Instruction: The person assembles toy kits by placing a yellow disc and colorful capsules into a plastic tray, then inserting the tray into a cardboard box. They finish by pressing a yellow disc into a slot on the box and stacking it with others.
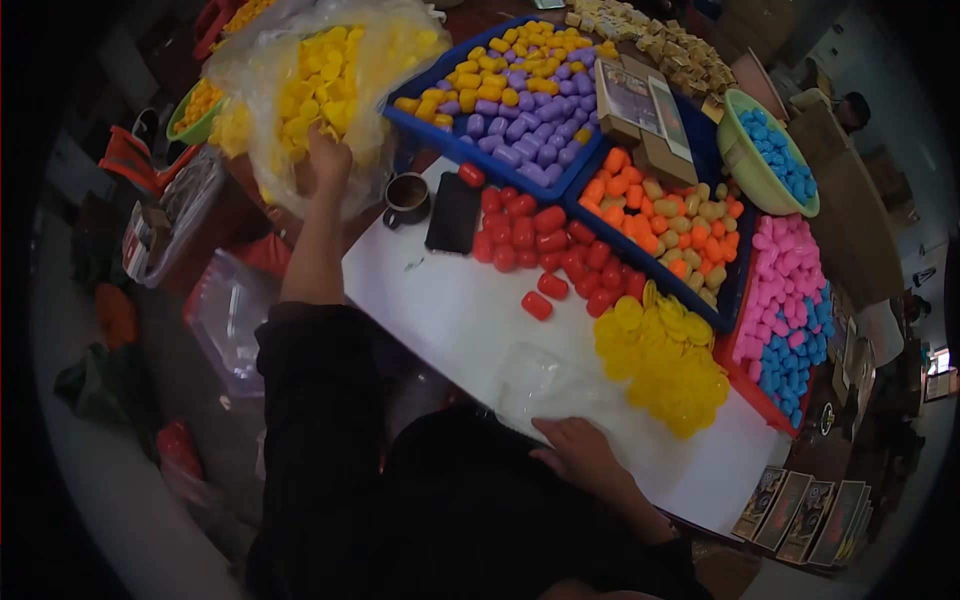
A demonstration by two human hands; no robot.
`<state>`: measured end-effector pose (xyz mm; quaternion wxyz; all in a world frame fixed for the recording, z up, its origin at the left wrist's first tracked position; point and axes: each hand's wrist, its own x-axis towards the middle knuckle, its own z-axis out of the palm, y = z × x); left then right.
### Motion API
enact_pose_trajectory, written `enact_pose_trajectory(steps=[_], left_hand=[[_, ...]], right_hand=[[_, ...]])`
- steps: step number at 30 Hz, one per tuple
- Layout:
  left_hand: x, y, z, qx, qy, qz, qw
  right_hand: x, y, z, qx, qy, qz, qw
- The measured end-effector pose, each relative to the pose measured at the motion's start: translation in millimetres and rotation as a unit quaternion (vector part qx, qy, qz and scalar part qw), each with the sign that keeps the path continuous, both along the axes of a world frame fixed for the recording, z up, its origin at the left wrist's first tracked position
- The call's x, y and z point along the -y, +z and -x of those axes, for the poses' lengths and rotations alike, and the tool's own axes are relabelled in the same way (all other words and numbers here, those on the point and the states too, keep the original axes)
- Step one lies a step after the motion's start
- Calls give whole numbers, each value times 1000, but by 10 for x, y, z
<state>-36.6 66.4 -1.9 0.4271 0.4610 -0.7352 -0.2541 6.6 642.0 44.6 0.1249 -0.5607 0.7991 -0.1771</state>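
At the near edge of the white tabletop, around its middle, lies a clear, thin plastic piece (530,378), a bag or a shallow tray; which, I cannot tell. The right hand (582,455) is palm down at its near side, fingers loosely extended and seemingly touching it. Being so close to the edge, it could slide off if that hand drags or bumps it.

Just beyond it sit two loose red plastic capsules, apart from the heap of glossy red capsules (525,232) along the far side; a nudge could set them rolling. Toward the right end spreads a pile of flat, round yellow plastic discs (665,360), overlapping, so a sweep of the right forearm might scatter them.

Near the far left corner, a dark mug (407,214) of brown liquid stands beside a black phone (453,213). Past that corner, the left hand (326,160) reaches into a big translucent bag (378,130) of yellow pieces; its fingertips are among them, and whether they pinch one I cannot tell. The bag bulges close to the mug, so if it slumps, or the left arm swings inward, liquid could spill over phone and capsules.

Beyond the red heap stands a blue plastic tray (440,140) of purple and amber-yellow capsules.
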Motion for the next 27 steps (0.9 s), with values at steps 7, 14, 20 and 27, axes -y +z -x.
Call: enact_pose_trajectory(steps=[7, 14, 20, 27], left_hand=[[811, -222, 14, 298, -33, -8, 954], [924, -328, -132, 241, 22, 12, 970], [-1006, 786, 95, -460, -216, -362, 782], [-3586, 570, -728, 67, -612, -425, 664]], right_hand=[[-100, -213, 130, 92, -14, -61, 994], [-103, -242, 60, 10, -32, -21, 999], [-1, -199, -13, -60, -93, 8, 994], [-77, -212, -25, -58, -50, 22, 997]])
